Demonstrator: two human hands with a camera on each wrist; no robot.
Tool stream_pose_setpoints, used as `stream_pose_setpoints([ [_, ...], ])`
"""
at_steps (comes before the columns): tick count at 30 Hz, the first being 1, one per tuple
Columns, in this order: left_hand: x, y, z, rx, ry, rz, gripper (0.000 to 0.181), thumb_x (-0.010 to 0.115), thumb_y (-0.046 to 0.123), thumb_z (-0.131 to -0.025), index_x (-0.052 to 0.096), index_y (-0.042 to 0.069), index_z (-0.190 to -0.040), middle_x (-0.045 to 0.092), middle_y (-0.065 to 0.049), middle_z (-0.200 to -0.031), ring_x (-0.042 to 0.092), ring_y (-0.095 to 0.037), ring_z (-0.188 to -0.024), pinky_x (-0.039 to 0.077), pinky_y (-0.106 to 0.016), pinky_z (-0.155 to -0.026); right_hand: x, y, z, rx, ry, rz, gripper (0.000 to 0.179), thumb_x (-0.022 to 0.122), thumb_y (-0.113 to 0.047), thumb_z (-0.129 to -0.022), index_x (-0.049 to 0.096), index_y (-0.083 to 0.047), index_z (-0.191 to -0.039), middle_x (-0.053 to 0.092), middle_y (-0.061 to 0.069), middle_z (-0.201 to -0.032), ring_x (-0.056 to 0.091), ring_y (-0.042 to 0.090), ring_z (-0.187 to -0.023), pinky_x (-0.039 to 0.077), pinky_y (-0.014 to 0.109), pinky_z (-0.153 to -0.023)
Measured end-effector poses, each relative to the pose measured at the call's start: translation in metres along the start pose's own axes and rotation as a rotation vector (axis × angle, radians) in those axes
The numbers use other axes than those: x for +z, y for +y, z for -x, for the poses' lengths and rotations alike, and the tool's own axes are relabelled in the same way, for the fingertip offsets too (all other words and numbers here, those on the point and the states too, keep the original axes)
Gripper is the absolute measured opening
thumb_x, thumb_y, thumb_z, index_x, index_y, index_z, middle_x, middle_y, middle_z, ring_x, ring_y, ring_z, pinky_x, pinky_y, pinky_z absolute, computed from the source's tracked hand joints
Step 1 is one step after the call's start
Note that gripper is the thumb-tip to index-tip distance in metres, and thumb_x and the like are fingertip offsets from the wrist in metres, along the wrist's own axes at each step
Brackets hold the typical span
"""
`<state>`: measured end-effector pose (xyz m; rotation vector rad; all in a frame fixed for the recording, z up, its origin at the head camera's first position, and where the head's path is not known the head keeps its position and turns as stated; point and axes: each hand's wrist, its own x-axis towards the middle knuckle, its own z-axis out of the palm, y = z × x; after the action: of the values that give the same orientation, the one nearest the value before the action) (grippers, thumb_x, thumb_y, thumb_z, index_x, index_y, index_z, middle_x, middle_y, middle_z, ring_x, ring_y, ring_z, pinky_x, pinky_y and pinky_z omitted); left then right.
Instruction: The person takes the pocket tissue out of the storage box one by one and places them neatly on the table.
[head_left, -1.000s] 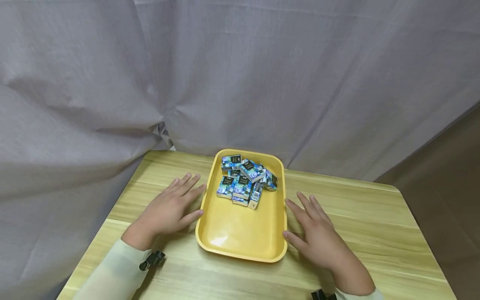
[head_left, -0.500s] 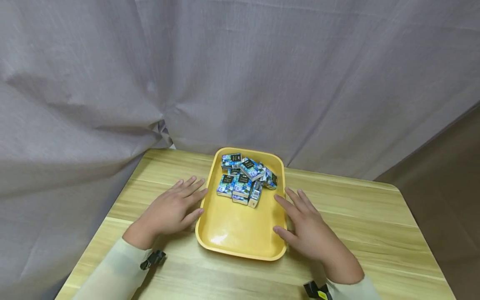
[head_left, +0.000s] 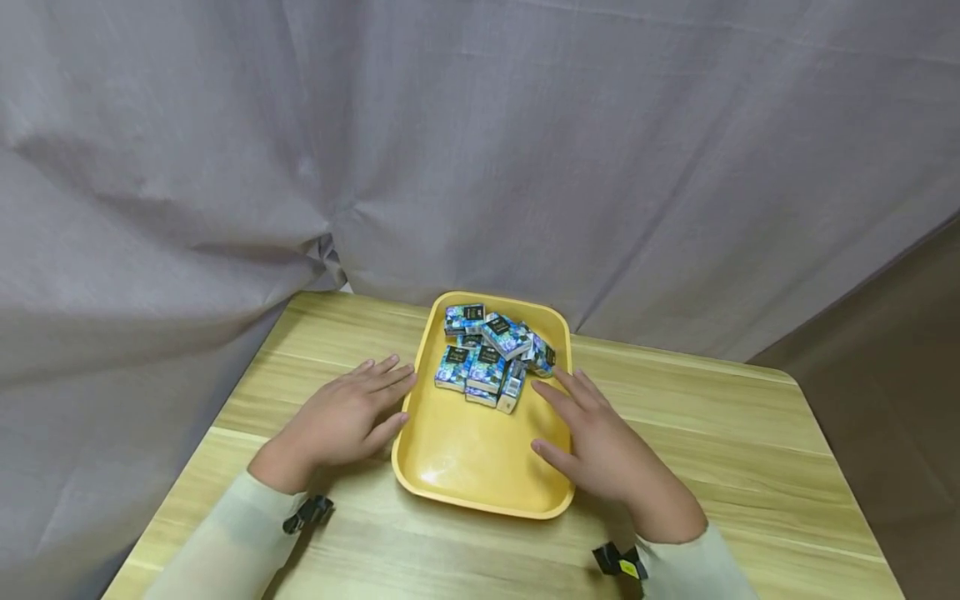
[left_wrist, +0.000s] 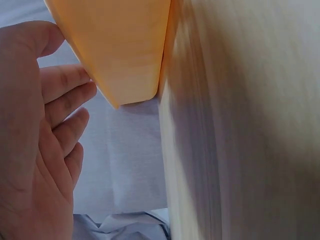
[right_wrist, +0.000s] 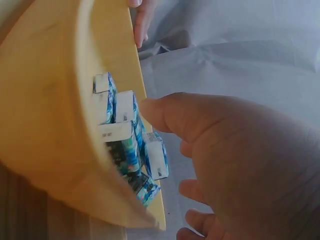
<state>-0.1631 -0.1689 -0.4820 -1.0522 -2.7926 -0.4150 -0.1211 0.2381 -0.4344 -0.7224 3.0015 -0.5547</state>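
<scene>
A yellow tray (head_left: 480,467) stands on the table, with several small blue floral boxes (head_left: 486,367) with black labels heaped in its far half. My left hand (head_left: 341,421) lies at the tray's left rim, fingers loosely extended; in the left wrist view the thumb and fingertips touch or nearly touch the tray's edge (left_wrist: 82,65). Over the right rim reaches my right hand (head_left: 600,437), its fingers spread and holding nothing. Its fingertips hover close to the boxes on the right side. In the right wrist view the thumb (right_wrist: 160,112) appears near the boxes (right_wrist: 122,135).
The wooden table (head_left: 720,433) extends to both sides of the tray. Behind it hangs a grey curtain (head_left: 480,150), close to the tray's far end. Dark clips (head_left: 307,514) sit at both sleeve cuffs.
My right hand has moved left, from outside the tray's right rim to over its inside. The left hand has barely shifted, and the boxes lie as before.
</scene>
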Motion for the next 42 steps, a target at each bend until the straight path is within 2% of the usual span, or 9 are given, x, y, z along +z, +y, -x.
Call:
stream_pose_setpoints([
  [5,0.001,-0.002,-0.001,0.008,0.005,0.006,0.063,0.056,0.049,-0.116,0.056,0.01,-0.167,0.054,-0.006,-0.173,0.043,-0.031,-0.167,0.035,-0.055,-0.139,0.002,-0.004,-0.013,-0.006,-0.002,-0.024,0.081,0.082,-0.04,-0.104,0.045,-0.022,-0.174,0.034,0.019,-0.183,0.025,0.054,-0.17,0.04,0.076,-0.128],
  [11,0.004,-0.003,-0.002,0.022,0.032,0.009,0.063,0.058,0.047,-0.116,0.057,0.009,-0.166,0.054,-0.007,-0.173,0.046,-0.032,-0.166,0.036,-0.055,-0.139,0.001,-0.006,-0.031,-0.039,0.009,-0.011,0.082,0.082,-0.037,-0.104,0.046,-0.012,-0.172,0.042,0.024,-0.177,0.04,0.051,-0.165,0.045,0.069,-0.129],
  [19,0.006,-0.003,-0.001,0.007,0.026,0.015,0.063,0.056,0.048,-0.116,0.055,0.011,-0.168,0.052,-0.005,-0.175,0.043,-0.031,-0.168,0.034,-0.055,-0.14,0.009,-0.004,-0.054,0.001,-0.01,0.0,0.085,0.083,-0.039,-0.103,0.045,-0.005,-0.172,0.05,0.021,-0.168,0.056,0.044,-0.153,0.051,0.062,-0.126],
  [25,0.006,-0.003,0.0,-0.006,0.014,0.015,0.064,0.053,0.049,-0.117,0.052,0.013,-0.17,0.049,-0.003,-0.177,0.039,-0.029,-0.17,0.028,-0.057,-0.142,0.011,-0.002,-0.062,0.078,-0.032,-0.016,0.087,0.082,-0.043,-0.104,0.042,-0.011,-0.174,0.049,0.022,-0.17,0.056,0.045,-0.153,0.05,0.064,-0.126],
  [33,0.006,-0.003,0.0,-0.042,-0.019,0.027,0.065,0.051,0.051,-0.118,0.048,0.016,-0.172,0.046,-0.002,-0.179,0.036,-0.027,-0.171,0.025,-0.055,-0.143,0.016,-0.002,-0.069,0.131,-0.044,-0.042,0.089,0.081,-0.044,-0.103,0.04,-0.012,-0.176,0.047,0.023,-0.171,0.054,0.046,-0.155,0.049,0.064,-0.127],
  [39,0.004,-0.002,0.0,-0.042,-0.016,0.032,0.065,0.05,0.051,-0.118,0.048,0.015,-0.172,0.046,-0.002,-0.179,0.035,-0.027,-0.171,0.026,-0.056,-0.143,0.022,-0.002,-0.075,0.14,-0.066,-0.045,0.093,0.081,-0.045,-0.103,0.037,-0.01,-0.177,0.051,0.026,-0.163,0.059,0.046,-0.144,0.055,0.063,-0.121],
  [42,0.003,-0.001,0.0,-0.029,-0.002,0.036,0.065,0.053,0.049,-0.117,0.049,0.014,-0.172,0.048,-0.005,-0.177,0.038,-0.029,-0.17,0.028,-0.058,-0.142,0.024,-0.002,-0.076,0.141,-0.07,-0.046,0.093,0.081,-0.044,-0.102,0.037,-0.009,-0.177,0.05,0.027,-0.163,0.055,0.048,-0.147,0.053,0.064,-0.122],
])
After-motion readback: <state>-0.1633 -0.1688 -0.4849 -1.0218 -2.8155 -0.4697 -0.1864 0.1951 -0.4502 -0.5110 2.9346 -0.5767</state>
